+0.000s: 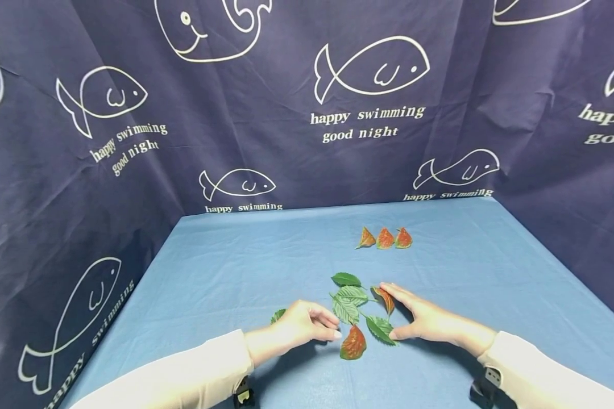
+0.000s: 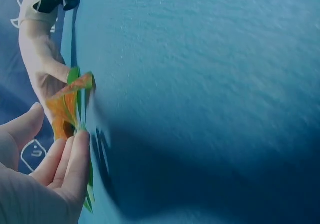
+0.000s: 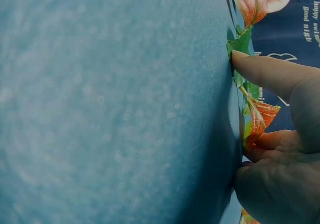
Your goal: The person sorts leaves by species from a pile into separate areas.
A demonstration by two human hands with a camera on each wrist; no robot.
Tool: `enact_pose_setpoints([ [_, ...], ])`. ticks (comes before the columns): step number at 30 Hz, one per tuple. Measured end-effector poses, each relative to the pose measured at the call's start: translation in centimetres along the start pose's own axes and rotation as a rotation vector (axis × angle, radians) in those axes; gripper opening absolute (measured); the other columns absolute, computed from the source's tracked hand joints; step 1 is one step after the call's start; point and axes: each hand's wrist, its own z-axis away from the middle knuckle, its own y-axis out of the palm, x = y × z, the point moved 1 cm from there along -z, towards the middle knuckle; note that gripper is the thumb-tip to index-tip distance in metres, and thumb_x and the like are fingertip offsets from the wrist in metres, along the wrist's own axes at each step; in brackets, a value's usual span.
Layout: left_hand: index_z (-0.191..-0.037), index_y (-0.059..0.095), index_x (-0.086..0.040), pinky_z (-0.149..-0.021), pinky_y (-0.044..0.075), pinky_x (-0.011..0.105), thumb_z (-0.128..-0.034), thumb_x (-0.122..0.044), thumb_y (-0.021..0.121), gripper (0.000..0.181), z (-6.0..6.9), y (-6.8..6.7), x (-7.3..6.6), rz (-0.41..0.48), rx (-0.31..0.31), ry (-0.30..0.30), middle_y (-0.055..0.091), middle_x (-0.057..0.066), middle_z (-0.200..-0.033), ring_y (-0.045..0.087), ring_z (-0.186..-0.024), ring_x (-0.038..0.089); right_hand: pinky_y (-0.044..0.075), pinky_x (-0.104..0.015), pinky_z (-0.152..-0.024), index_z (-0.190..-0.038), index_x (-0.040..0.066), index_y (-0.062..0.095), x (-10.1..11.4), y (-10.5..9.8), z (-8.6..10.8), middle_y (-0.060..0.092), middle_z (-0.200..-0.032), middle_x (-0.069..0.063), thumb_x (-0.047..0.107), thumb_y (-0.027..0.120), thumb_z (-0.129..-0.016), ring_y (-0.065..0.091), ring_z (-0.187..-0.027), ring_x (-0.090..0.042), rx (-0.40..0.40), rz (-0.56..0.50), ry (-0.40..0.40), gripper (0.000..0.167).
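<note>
My left hand [image 1: 302, 326] hovers low over the blue cloth, its thumb tip close to a red-orange leaf [image 1: 353, 343]. The left wrist view has its thumb apart from the fingers, with nothing pinched between them. Spread wide, my right hand [image 1: 424, 321] has its thumb on a toothed green leaf [image 1: 380, 328] and its fingers against a curled orange leaf [image 1: 385, 299]. The right wrist view also has that thumb touching the green leaf [image 3: 241, 43]. Between the hands lie overlapping green leaves [image 1: 345, 310], with another green leaf [image 1: 345, 279] just behind them.
Three orange-red leaves [image 1: 385, 238] lie in a row toward the back of the blue-covered table [image 1: 225, 255]. A green leaf [image 1: 278, 315] is partly hidden behind the left hand. Dark blue fabric with white fish drawings [image 1: 297, 147] stands at the back and sides.
</note>
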Motion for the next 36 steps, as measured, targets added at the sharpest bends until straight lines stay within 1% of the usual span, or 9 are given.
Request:
enact_pose_setpoints([
  [4,-0.092,0.076,-0.002,-0.064,0.061,0.027,-0.0748,-0.006,0.081,0.019,-0.2,0.8,-0.1,0.009,-0.010,-0.006,0.075,0.009,-0.084,0.070,-0.067,0.015,0.018,-0.073,-0.110,-0.153,0.009,0.026,0.2,0.0,0.0,0.017,-0.157,-0.029,0.033,0.082,-0.073,0.013,-0.143,-0.051,-0.006,0.010,-0.002,0.100],
  [6,-0.089,0.076,-0.004,-0.062,0.061,0.028,-0.0744,-0.008,0.082,0.016,-0.3,1.1,-0.2,-0.011,-0.015,-0.009,0.075,0.008,-0.082,0.070,-0.066,0.018,0.018,-0.072,-0.110,-0.153,0.009,0.027,0.2,0.0,0.0,0.018,-0.157,-0.029,0.033,0.082,-0.073,0.014,-0.143,-0.051,-0.010,0.014,-0.005,0.100],
  [9,-0.084,0.077,-0.005,-0.060,0.060,0.027,-0.0744,-0.009,0.083,0.012,-0.5,1.6,-0.5,-0.033,-0.005,-0.021,0.074,0.006,-0.080,0.070,-0.064,0.020,0.018,-0.072,-0.111,-0.152,0.008,0.027,0.2,0.0,0.1,0.019,-0.157,-0.028,0.033,0.083,-0.073,0.015,-0.143,-0.050,-0.017,0.020,-0.012,0.100],
  [14,-0.081,0.076,-0.002,-0.060,0.060,0.026,-0.0764,-0.006,0.080,0.007,-0.5,2.1,-0.9,-0.024,0.030,-0.041,0.074,0.008,-0.079,0.070,-0.063,0.018,0.017,-0.072,-0.111,-0.152,0.008,0.027,0.1,0.2,0.0,0.019,-0.157,-0.028,0.034,0.082,-0.073,0.014,-0.143,-0.050,-0.019,0.020,-0.021,0.100],
  [20,-0.080,0.075,0.003,-0.059,0.060,0.025,-0.0772,-0.001,0.078,0.006,-0.6,2.4,-1.0,-0.025,0.049,-0.012,0.073,0.015,-0.074,0.068,-0.058,0.013,0.017,-0.072,-0.111,-0.152,0.008,0.027,0.0,0.2,0.0,0.018,-0.157,-0.028,0.034,0.082,-0.073,0.014,-0.143,-0.050,-0.019,0.017,-0.024,0.100],
  [24,-0.081,0.074,0.005,-0.059,0.060,0.026,-0.0785,0.000,0.077,0.006,-0.7,2.4,-1.0,0.010,0.067,-0.005,0.073,0.017,-0.075,0.066,-0.058,0.012,0.017,-0.073,-0.110,-0.153,0.008,0.026,0.1,0.2,0.0,0.017,-0.157,-0.029,0.035,0.082,-0.074,0.013,-0.143,-0.051,-0.017,0.019,-0.017,0.100],
  [32,-0.086,0.073,0.006,-0.063,0.062,0.031,-0.0812,0.001,0.073,0.007,-1.2,2.4,-1.0,0.128,0.131,-0.014,0.073,0.019,-0.080,0.068,-0.060,0.014,0.017,-0.072,-0.111,-0.153,0.008,0.027,0.3,0.2,0.2,0.018,-0.157,-0.029,0.036,0.082,-0.074,0.014,-0.143,-0.050,-0.020,0.016,-0.009,0.100],
  [36,-0.090,0.071,0.010,-0.065,0.063,0.032,-0.0827,0.003,0.071,0.010,-1.5,2.2,-1.4,0.175,0.159,-0.007,0.073,0.021,-0.082,0.069,-0.061,0.016,0.016,-0.072,-0.111,-0.152,0.007,0.027,0.3,0.2,0.2,0.018,-0.156,-0.029,0.035,0.082,-0.073,0.014,-0.143,-0.051,-0.025,0.016,-0.024,0.100],
])
